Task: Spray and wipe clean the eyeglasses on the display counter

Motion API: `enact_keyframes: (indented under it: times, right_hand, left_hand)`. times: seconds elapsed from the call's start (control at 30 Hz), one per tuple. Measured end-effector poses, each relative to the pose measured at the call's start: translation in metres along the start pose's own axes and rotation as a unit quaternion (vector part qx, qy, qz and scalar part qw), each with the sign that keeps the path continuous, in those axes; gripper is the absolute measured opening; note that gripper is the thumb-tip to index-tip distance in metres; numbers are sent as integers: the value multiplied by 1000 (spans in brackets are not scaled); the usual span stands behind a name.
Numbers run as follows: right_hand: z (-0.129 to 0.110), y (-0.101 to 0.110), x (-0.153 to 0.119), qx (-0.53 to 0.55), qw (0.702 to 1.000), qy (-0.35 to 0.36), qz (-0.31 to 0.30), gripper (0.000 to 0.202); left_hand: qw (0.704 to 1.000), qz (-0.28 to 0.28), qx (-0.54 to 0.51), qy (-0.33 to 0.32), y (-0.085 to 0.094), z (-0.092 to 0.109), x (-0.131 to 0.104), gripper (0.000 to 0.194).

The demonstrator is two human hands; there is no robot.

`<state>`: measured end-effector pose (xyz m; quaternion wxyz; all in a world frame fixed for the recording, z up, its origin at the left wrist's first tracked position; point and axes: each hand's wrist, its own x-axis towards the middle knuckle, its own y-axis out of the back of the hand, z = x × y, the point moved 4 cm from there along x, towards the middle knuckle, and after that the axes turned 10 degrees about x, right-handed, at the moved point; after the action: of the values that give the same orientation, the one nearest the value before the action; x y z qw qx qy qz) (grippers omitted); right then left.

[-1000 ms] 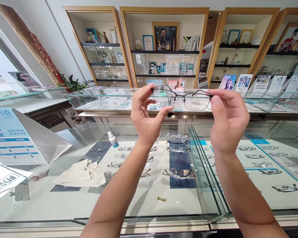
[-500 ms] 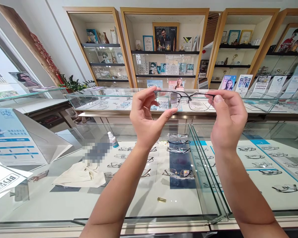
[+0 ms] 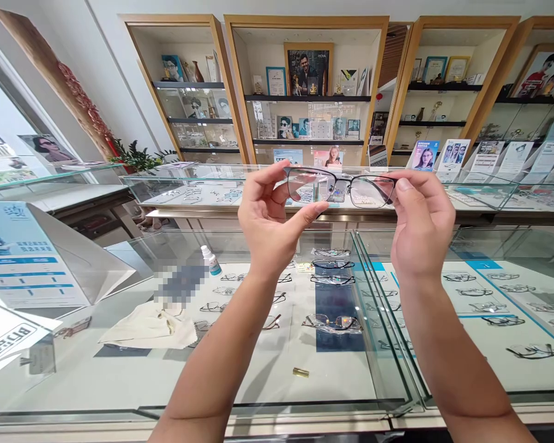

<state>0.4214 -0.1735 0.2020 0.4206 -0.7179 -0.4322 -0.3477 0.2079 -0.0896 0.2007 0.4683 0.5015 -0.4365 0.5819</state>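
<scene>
Above the glass display case, we held up the dark-rimmed glasses, our left hand and our right hand each clamped on one end; below, we saw a cream cloth lying near a small white bottle.

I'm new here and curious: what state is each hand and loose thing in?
Dark-rimmed clear-lensed eyeglasses: held up by both ends
Left hand: holding one end
Right hand: pinching the other
White-and-blue plastic bottle: standing
Cream fabric cloth: rumpled
Small gold-coloured cylinder: lying on its side
</scene>
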Motion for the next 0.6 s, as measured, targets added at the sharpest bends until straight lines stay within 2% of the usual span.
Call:
enact_keyframes:
  times: [0.13,0.37,0.6]
  right_hand:
    - [0,1,1,-9,1000,-8,0,21]
    - [6,3,3,39,998,-37,-13,23]
    - [15,6,5,76,995,-68,-10,25]
  left_hand:
    - [1000,0,12,1,-2,0,-3,84]
    - [999,8,35,6,-2,3,-4,80]
    - [994,11,106,21,-4,13,-7,66]
